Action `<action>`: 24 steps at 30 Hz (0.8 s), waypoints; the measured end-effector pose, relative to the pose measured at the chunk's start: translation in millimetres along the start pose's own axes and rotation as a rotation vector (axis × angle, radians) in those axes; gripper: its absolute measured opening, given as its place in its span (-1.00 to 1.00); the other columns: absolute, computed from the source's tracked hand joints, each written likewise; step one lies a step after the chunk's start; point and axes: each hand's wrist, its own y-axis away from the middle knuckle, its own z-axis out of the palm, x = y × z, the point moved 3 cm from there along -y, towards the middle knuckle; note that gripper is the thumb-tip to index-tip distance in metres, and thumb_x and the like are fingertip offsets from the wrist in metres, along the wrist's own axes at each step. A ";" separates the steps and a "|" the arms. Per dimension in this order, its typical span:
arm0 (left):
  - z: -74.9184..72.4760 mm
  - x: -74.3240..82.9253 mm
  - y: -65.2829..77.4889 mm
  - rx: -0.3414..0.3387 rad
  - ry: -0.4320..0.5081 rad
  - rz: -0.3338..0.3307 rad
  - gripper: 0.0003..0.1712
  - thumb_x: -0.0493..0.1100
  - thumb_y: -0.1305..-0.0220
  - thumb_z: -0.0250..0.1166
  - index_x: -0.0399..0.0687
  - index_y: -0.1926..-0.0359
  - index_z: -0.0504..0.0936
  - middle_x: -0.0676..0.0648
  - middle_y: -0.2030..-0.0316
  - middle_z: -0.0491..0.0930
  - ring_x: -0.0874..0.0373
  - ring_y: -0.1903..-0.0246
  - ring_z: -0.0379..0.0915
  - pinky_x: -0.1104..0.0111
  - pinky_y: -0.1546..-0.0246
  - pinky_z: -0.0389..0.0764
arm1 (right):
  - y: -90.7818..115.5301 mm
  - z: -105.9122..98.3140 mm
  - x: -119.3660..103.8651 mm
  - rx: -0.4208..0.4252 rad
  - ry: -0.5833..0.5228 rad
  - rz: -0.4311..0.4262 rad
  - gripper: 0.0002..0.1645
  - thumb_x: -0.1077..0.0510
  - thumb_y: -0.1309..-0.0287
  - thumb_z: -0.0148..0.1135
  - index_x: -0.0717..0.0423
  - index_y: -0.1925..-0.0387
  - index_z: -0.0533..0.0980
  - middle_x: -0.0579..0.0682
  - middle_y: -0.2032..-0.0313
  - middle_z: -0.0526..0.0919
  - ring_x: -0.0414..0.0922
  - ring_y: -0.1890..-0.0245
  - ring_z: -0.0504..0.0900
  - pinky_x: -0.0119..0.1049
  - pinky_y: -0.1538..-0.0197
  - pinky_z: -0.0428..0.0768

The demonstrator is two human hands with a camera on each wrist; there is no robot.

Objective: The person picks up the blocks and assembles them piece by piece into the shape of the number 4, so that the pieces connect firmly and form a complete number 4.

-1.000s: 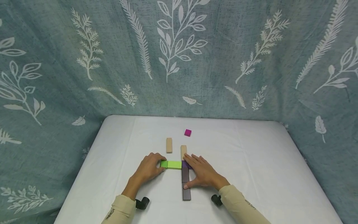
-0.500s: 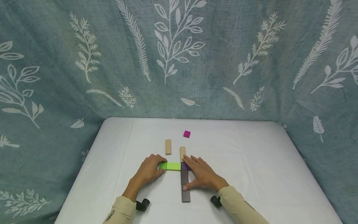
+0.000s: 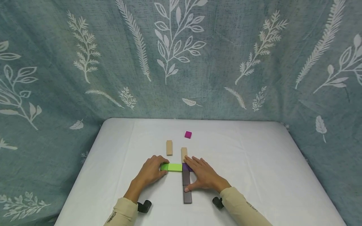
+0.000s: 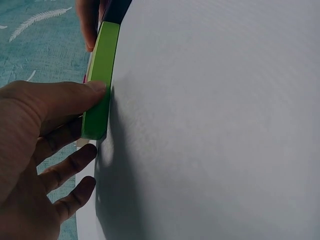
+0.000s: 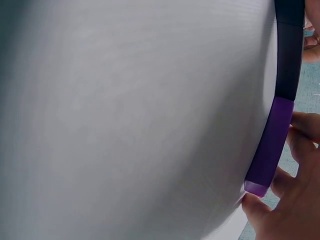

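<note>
My left hand pinches a darker green block between thumb and finger, at the left end of a row. A lime green block continues the row to a purple block, partly hidden under my right hand in the head view. Two dark grey blocks run from the purple one toward me. Over this corner my right hand lies spread, fingers extended along the purple block and thumb on the nearer grey block. Its fingertips also reach the near end of a plain wooden block.
Another plain wooden block lies behind the green row. Farther back sits a small magenta block. The white cloth-covered table ends at a patterned teal curtain. Black devices show beside both wrists.
The head view has shifted slightly. Both hands and the blocks keep their places relative to one another.
</note>
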 end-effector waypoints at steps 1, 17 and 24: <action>0.2 0.1 0.0 -0.002 -0.002 0.003 -0.61 -0.14 -0.09 0.57 -0.01 0.03 0.75 0.09 0.17 0.67 0.18 0.22 0.45 0.19 0.13 0.49 | 0.3 -0.2 -0.2 0.000 -0.002 -0.002 0.53 -0.58 0.25 0.45 0.03 -0.60 0.02 -0.06 -0.58 0.03 0.09 -0.55 0.02 0.14 -0.51 -0.04; 0.3 3.7 -1.4 -0.007 0.011 0.025 -0.52 -0.08 -0.07 0.58 -0.03 -0.04 0.72 0.03 0.10 0.68 0.13 0.17 0.49 0.15 0.11 0.50 | -0.2 1.0 -0.2 -0.013 0.000 0.000 0.53 -0.60 0.26 0.43 0.02 -0.60 0.03 -0.06 -0.58 0.02 0.08 -0.55 0.01 0.13 -0.51 -0.07; -8.2 -2.4 -4.4 0.014 0.073 -0.060 -0.38 0.06 -0.07 0.58 0.01 -0.15 0.67 0.03 -0.02 0.66 0.08 0.00 0.51 0.05 -0.08 0.49 | 1.4 -1.8 -1.6 -0.006 -0.004 0.002 0.53 -0.59 0.26 0.45 0.03 -0.60 0.02 -0.06 -0.58 0.04 0.08 -0.55 0.02 0.14 -0.50 -0.04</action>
